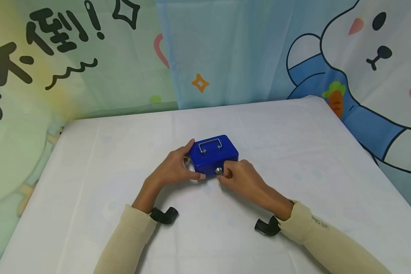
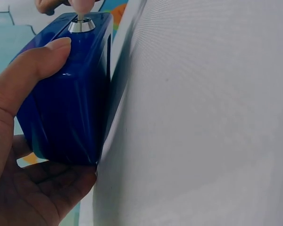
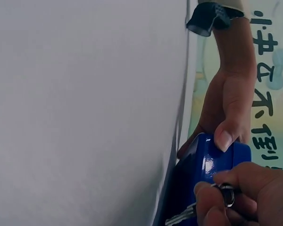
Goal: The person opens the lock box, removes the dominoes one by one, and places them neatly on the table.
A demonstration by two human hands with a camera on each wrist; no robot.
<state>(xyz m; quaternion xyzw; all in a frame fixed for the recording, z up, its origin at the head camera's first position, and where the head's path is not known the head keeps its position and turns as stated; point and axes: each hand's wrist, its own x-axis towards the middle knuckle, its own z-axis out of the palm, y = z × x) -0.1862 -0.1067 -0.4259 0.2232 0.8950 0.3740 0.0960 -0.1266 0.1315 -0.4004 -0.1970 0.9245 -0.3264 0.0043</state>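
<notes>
On white cloth-covered table (image 1: 106, 171), glossy blue rectangular metal-looking box (image 1: 214, 155), gripped around its left end by left hand (image 1: 172, 165); silver keys (image 3: 181, 215) pinched in right hand (image 1: 241, 176) at round silver lock (image 1: 218, 171). Probably stiff, light, slippery: hold firmly by end walls.

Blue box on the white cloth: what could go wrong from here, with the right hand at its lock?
The blue box could twist or slide on the white cloth if the lock resists, since the left hand steadies only one end. A key juts from the right hand and might scratch the box. The left thumb lies near the lock, so the hands might hinder each other.
</notes>
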